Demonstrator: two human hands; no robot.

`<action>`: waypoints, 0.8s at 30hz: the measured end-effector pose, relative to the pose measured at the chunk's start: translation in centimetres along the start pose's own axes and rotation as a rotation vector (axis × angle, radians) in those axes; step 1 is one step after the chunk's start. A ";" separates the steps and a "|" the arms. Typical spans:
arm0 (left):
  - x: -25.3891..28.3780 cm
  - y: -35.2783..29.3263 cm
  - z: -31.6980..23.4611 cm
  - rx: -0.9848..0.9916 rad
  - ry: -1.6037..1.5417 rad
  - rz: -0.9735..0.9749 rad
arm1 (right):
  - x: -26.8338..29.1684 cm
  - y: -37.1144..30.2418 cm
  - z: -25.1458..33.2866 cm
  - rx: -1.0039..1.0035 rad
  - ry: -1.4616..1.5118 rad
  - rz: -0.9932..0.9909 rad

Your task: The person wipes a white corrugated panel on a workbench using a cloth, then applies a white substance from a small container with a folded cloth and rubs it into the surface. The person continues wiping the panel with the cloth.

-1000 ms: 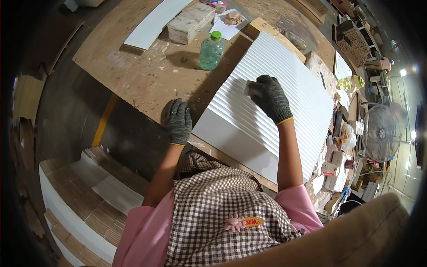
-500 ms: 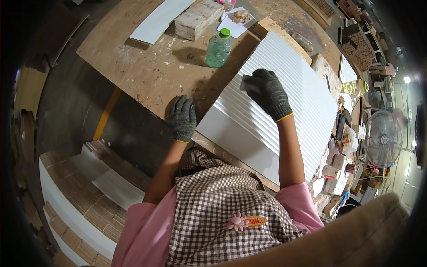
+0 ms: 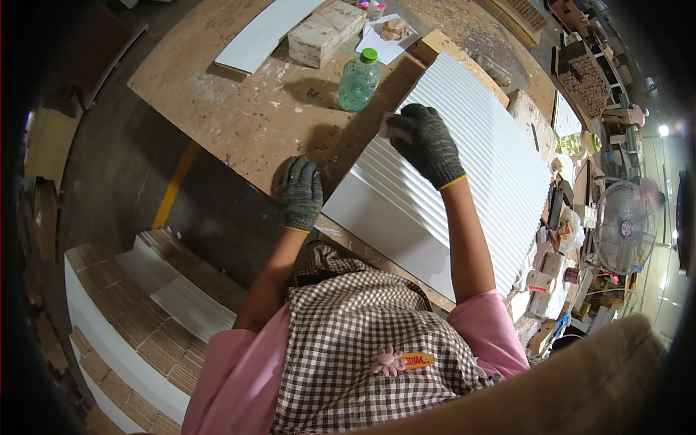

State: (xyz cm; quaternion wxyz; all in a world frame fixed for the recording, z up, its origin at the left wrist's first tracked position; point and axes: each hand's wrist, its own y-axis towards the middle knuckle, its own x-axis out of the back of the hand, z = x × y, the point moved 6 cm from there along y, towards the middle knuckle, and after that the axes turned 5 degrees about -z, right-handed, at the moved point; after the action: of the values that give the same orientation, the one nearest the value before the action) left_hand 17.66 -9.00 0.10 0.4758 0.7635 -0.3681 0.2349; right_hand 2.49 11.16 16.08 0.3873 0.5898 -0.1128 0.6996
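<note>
A white board with many parallel ridges (image 3: 478, 159) lies slanted on the worktable. One plain, smooth strip of it faces me. Over its left edge, my right hand (image 3: 426, 143) in a dark grey knit glove is closed round a small flat greyish piece (image 3: 390, 125). The piece is blurred and mostly hidden by the fingers, so its kind is unclear. My left hand (image 3: 300, 193), gloved the same way, rests flat on the brown tabletop near its front edge, left of the board, and holds nothing. Beyond the hands stands a clear green bottle with a green cap (image 3: 359, 81).
On the brown worktable (image 3: 217, 116), a white strip (image 3: 264, 36) and a stained block (image 3: 326, 32) lie at the back. Stacked white-faced boards (image 3: 130, 319) sit low on the left. At the right are a standing fan (image 3: 625, 226) and cluttered goods.
My right hand has moved left, toward the board's left edge, with the small flat piece. My left hand stays at the table edge.
</note>
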 end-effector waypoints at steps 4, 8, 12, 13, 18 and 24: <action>0.1 -0.3 0.0 -0.011 0.032 0.000 | -1.1 0.9 0.3 -0.015 -0.040 0.088; -0.3 -0.3 0.2 0.021 -0.010 0.007 | -0.6 1.0 -0.5 -0.112 -0.137 0.180; -0.7 -0.7 0.6 0.015 -0.014 -0.012 | -1.6 1.3 0.3 0.027 -0.024 0.063; -0.7 -0.8 0.7 0.005 -0.015 -0.022 | -1.7 1.2 0.3 0.027 -0.024 0.063; -0.5 -0.6 0.4 -0.012 0.014 -0.018 | -0.8 1.0 0.3 -0.007 -0.034 0.030; -0.6 -0.6 0.3 -0.006 -0.018 -0.019 | -1.8 1.0 0.1 0.006 -0.078 -0.050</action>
State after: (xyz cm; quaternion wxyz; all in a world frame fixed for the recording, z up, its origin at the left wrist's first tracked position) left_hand 17.79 -8.93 -0.77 0.4769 0.7676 -0.3658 0.2224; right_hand 1.86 9.72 14.75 0.3982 0.6204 -0.1110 0.6665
